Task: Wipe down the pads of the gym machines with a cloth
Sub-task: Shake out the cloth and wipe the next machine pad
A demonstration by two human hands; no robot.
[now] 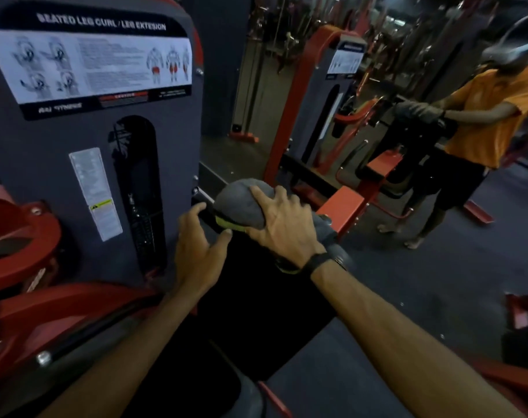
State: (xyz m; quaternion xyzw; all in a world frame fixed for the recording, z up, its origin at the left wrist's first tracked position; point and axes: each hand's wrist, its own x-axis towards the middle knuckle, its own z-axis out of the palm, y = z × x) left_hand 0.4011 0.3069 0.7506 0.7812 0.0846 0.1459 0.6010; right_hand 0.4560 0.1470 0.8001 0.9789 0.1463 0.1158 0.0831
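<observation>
A black back pad (250, 300) of the seated leg curl machine stands in front of me, its top edge near the centre of the view. My right hand (282, 224) grips a grey cloth (240, 203) with a yellow-green edge and presses it over the pad's top. My left hand (196, 245) rests on the pad's upper left corner, fingers spread and curved over the edge. A dark band sits on my right wrist.
The machine's grey weight-stack cover (76, 146) with an instruction placard stands close on the left. Red frame arms (24, 267) lie at lower left. A wall mirror (407, 101) ahead reflects a person in an orange shirt. Dark floor (422, 282) lies to the right.
</observation>
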